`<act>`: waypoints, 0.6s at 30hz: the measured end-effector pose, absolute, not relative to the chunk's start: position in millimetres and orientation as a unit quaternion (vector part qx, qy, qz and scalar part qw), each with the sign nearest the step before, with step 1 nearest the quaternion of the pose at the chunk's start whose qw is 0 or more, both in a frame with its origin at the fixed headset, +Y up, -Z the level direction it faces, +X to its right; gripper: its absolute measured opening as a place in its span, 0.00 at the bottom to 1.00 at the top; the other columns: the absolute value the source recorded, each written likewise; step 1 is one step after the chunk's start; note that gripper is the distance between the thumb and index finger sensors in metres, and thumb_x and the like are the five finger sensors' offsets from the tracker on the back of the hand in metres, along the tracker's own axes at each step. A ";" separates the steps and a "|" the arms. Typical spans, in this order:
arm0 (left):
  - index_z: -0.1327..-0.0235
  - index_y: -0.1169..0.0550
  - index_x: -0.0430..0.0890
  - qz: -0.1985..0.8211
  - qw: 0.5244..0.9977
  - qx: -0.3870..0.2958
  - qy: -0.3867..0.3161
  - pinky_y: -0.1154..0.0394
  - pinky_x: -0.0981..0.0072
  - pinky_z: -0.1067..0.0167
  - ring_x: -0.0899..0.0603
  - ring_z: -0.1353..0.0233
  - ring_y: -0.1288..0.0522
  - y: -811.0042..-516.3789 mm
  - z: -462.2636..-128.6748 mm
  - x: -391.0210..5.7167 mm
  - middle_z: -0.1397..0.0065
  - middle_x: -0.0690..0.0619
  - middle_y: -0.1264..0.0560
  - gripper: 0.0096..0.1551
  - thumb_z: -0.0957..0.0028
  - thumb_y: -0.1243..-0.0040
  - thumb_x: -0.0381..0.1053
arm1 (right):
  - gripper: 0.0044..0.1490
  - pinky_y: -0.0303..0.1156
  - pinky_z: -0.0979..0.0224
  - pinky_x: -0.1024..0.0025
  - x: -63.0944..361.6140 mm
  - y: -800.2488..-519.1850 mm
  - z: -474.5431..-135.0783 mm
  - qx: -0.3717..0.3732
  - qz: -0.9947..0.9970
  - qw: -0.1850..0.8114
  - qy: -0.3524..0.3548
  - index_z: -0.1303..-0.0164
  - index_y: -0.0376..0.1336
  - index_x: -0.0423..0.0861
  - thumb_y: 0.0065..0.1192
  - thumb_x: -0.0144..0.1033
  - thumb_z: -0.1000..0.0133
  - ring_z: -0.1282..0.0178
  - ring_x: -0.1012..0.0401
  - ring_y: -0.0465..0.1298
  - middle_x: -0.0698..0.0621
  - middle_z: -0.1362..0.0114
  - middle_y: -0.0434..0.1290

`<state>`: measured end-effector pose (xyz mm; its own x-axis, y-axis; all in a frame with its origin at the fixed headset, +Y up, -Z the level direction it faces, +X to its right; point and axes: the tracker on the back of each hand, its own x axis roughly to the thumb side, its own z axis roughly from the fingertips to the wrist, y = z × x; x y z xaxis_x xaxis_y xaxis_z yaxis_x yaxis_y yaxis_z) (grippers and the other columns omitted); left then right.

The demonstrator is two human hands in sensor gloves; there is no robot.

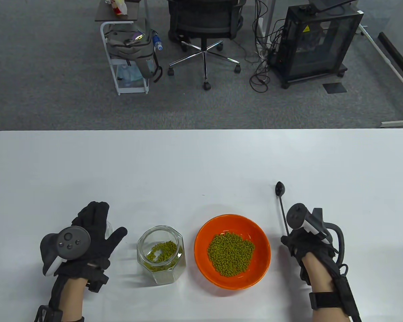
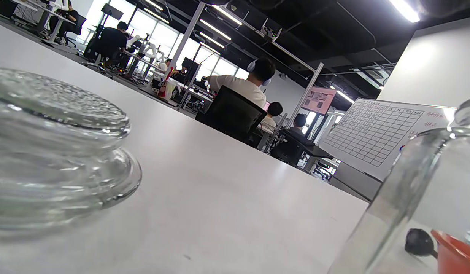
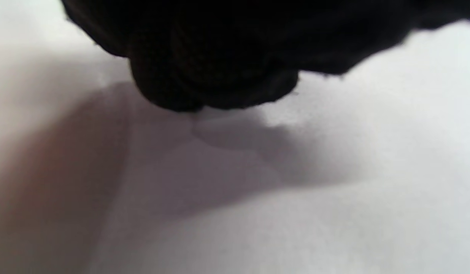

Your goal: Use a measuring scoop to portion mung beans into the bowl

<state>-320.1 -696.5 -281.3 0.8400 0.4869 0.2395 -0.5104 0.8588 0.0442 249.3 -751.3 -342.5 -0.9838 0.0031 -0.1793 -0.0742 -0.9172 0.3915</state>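
An orange bowl [image 1: 205,234] at the table's front centre holds a heap of mung beans [image 1: 230,253]. Left of it stands an open glass jar [image 1: 161,256] with some beans left at its bottom. My left hand [image 1: 99,223] lies flat, fingers straight, over the glass lid [image 1: 108,228] beside the jar; the left wrist view shows the lid [image 2: 56,148] close up and the jar [image 2: 406,198]. A black measuring scoop [image 1: 281,204] lies low right of the bowl, its head pointing away. My right hand [image 1: 289,240] grips the handle's near end with curled fingers [image 3: 212,64].
The scoop head [image 2: 419,242] and the bowl rim [image 2: 455,253] show behind the jar in the left wrist view. Beyond the white table's far edge [image 1: 201,130] are an office chair, a cart and a black cabinet on the floor.
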 end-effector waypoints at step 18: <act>0.18 0.51 0.37 0.255 0.960 0.038 -0.107 0.57 0.19 0.29 0.19 0.19 0.55 -698.9 -282.3 -318.3 0.16 0.31 0.55 0.62 0.46 0.56 0.81 | 0.31 0.81 0.68 0.62 260.0 -758.6 -343.8 -0.147 0.959 0.015 0.241 0.74 0.82 0.46 0.66 0.64 0.51 0.81 0.60 0.81 0.50 0.72 0.86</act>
